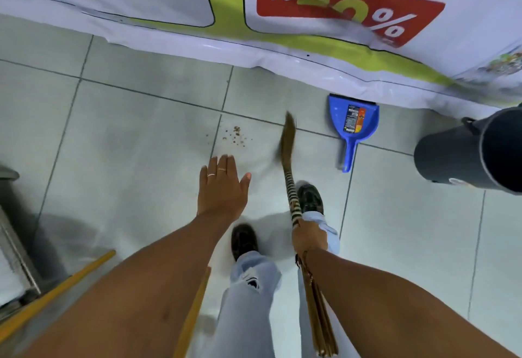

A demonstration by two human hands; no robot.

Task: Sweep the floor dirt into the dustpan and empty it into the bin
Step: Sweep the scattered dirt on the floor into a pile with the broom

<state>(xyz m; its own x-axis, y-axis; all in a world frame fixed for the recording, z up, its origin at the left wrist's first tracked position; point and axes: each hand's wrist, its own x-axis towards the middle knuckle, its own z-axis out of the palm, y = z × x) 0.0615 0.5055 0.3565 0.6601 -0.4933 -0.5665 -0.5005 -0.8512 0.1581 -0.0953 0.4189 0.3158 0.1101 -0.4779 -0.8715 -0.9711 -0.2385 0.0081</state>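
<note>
A small scatter of brown dirt (236,135) lies on the pale floor tiles ahead of me. My right hand (308,237) is closed around a short straw broom (288,146) with a striped bound handle; its brush end is blurred and hangs just right of the dirt. My left hand (223,187) is held out flat, palm down, fingers apart and empty, just short of the dirt. A blue dustpan (353,123) lies on the floor to the right of the broom, handle toward me. A dark grey bin (469,157) stands at the right edge.
A large printed banner (282,33) lies across the floor along the far side, right behind the dustpan. Two yellow wooden sticks (56,292) lean at lower left beside a metal frame (14,244). My feet in dark shoes (244,240) stand below the dirt.
</note>
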